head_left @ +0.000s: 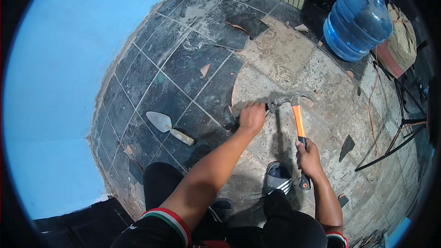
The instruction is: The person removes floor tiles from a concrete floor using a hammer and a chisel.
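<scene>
My right hand [309,158] is wrapped round the orange and black handle of a claw hammer [298,119]. The hammer's metal head points left, close to the end of a chisel [267,106] in my left hand [252,118]. Most of the chisel is hidden by my closed left fingers, held low at the broken edge of the dark floor tiles [177,76]. To the left, a trowel [159,121] with a pale handle lies on the tiles.
Bare rough floor [330,110] spreads to the right, with a dark tile shard [347,148] on it. A large blue water jug [358,20] stands at the back right beside a paper sack [400,41]. Black metal legs [390,151] are at the right. A blue wall [64,78] bounds the left.
</scene>
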The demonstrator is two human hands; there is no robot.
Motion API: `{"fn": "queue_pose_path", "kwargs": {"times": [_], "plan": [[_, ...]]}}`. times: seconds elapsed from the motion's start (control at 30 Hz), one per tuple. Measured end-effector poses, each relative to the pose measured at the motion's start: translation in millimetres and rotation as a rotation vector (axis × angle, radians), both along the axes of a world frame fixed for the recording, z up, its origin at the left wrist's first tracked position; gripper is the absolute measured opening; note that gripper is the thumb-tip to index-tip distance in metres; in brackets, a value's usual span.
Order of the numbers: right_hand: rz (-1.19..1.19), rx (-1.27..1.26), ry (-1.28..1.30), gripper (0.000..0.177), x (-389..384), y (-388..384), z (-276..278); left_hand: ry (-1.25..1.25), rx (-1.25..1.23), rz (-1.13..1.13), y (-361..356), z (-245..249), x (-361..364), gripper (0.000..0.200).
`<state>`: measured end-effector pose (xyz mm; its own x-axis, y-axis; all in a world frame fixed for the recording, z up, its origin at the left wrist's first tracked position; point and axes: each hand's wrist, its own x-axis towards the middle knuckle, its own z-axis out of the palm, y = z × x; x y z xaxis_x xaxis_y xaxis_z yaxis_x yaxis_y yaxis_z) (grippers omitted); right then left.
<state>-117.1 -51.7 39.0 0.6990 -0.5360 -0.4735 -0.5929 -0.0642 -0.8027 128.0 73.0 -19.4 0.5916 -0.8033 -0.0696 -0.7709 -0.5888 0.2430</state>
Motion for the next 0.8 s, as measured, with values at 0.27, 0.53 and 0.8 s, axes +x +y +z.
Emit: {"fn": "queue_pose_path", "kwargs": {"times": [0.27, 0.53, 0.8], "plan": [[-0.452, 0.113, -0.123, 0.024, 7.2, -46.1, 60.2, 0.077, -0.018, -0.040, 33.3, 5.1, -14.2, 0.028], [-0.553, 0.036, -0.112, 0.028, -16.6, -69.6, 64.1, -0.039, -0.030, -0.389, 59.4, 50.5, -54.0, 0.043], [-0.522, 0.077, -0.075, 0.029, -17.7, -60.2, 53.3, 0.161, -0.096, -0.165, 27.5, 84.6, -33.1, 0.025]]}}
